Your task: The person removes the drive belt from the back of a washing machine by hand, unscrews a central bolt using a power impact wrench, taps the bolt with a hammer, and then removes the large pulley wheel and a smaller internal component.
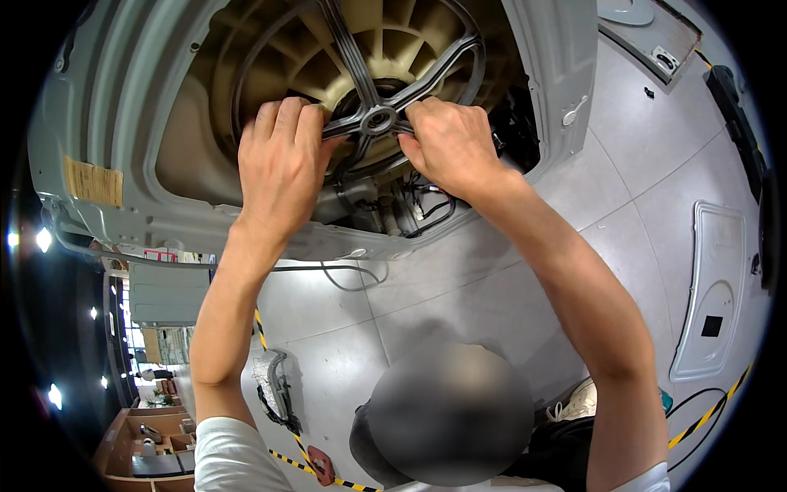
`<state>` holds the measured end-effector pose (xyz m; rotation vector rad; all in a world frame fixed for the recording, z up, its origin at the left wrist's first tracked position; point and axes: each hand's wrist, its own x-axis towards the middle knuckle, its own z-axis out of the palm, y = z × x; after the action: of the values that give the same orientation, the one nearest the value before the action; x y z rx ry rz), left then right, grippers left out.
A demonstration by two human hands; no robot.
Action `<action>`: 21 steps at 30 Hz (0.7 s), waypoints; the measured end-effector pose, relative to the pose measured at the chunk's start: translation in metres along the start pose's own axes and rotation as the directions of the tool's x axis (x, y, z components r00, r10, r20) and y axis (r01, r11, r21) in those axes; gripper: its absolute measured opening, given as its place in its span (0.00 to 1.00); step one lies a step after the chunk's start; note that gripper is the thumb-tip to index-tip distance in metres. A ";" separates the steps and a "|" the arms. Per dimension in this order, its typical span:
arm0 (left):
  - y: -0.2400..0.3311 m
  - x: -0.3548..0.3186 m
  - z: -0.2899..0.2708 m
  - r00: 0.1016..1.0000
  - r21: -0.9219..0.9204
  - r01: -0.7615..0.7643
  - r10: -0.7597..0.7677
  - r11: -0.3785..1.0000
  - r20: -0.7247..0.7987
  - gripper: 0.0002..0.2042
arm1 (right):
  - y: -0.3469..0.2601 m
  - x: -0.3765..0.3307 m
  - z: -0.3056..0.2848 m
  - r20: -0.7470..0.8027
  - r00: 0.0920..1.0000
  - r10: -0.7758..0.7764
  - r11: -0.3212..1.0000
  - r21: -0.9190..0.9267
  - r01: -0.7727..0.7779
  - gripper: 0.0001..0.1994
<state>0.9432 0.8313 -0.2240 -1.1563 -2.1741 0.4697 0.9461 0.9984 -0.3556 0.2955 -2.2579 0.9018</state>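
I see a gray tile floor. On it, a pale panel lies right, a tiny black piece far right, and yellow-black striped tape near left.

Looks like a repair wkshop, poss. a training rm. Signs: a washing-machine cabinet opened up w/ its metal pulley wheel exposed; on the right, a detached panel lying on the grey tiled flr; blk/yel. hazard tape on flr, left & right; on the near left, a wooden compartmented box w/ misc. items; bright lamps, far left.
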 end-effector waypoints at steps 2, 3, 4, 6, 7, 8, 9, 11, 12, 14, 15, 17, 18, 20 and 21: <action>0.000 -0.001 -0.001 1.000 0.009 -0.008 0.008 1.000 0.004 0.12 | 0.001 -0.002 0.000 -0.004 1.000 0.002 1.000 0.017 -0.002 0.08; 0.000 -0.001 -0.001 1.000 0.013 -0.009 0.009 1.000 0.002 0.13 | 0.001 -0.002 -0.001 -0.020 1.000 0.002 1.000 0.026 -0.002 0.08; 0.000 -0.002 -0.001 1.000 0.018 0.001 -0.001 1.000 0.009 0.13 | 0.001 -0.003 0.000 -0.034 0.999 0.003 0.999 0.037 -0.002 0.08; 0.000 -0.002 -0.001 1.000 0.025 -0.010 0.010 1.000 0.014 0.13 | 0.000 -0.004 0.002 -0.047 0.999 0.006 0.998 0.057 -0.003 0.08; 0.000 -0.002 -0.001 1.000 0.028 -0.002 0.001 1.000 0.018 0.13 | 0.000 -0.005 0.004 -0.052 0.999 0.008 0.998 0.065 -0.005 0.08; 0.000 -0.002 -0.001 1.000 0.026 -0.019 0.018 0.999 0.011 0.13 | 0.000 -0.006 0.005 -0.057 0.998 0.012 0.997 0.073 -0.008 0.08; 0.000 -0.002 -0.001 1.000 0.024 -0.022 0.022 0.999 0.008 0.13 | 0.000 -0.007 0.006 -0.074 0.997 0.015 0.997 0.080 -0.009 0.09; 0.000 -0.001 0.000 1.000 0.023 -0.022 0.022 0.999 0.004 0.13 | 0.000 -0.009 0.009 -0.110 0.994 0.022 0.996 0.092 -0.012 0.09; 0.001 -0.002 0.000 1.000 0.022 -0.017 0.017 1.000 0.009 0.13 | 0.000 -0.011 0.008 -0.091 0.994 0.054 0.991 0.126 -0.043 0.10; 0.001 -0.002 0.001 1.000 0.014 -0.013 0.013 1.000 0.008 0.13 | 0.004 -0.013 0.002 -0.048 0.993 0.112 0.977 0.189 -0.101 0.11; 0.002 -0.003 0.001 1.000 0.013 -0.012 0.011 1.000 0.001 0.14 | 0.007 -0.012 -0.003 -0.011 0.980 0.200 0.937 0.294 -0.188 0.12; 0.003 -0.004 0.002 1.000 0.013 0.014 -0.014 1.000 -0.007 0.16 | 0.016 -0.007 -0.017 0.091 0.931 0.354 0.802 0.483 -0.352 0.15; 0.004 -0.005 0.003 1.000 0.000 0.015 -0.015 1.000 -0.009 0.15 | 0.023 0.000 -0.024 0.105 0.909 0.403 0.713 0.587 -0.383 0.19; 0.005 -0.006 0.004 0.998 -0.046 0.053 -0.054 0.997 -0.010 0.13 | 0.030 0.018 -0.032 0.248 0.819 0.518 0.425 0.756 -0.497 0.26; 0.005 -0.007 0.004 0.999 -0.051 0.051 -0.052 0.997 -0.015 0.13 | 0.034 0.023 -0.037 0.299 0.789 0.537 0.322 0.792 -0.519 0.28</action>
<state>0.9462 0.8286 -0.2325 -1.1243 -2.2078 0.3838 0.9331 1.0494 -0.3378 -0.0836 -1.6731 2.3767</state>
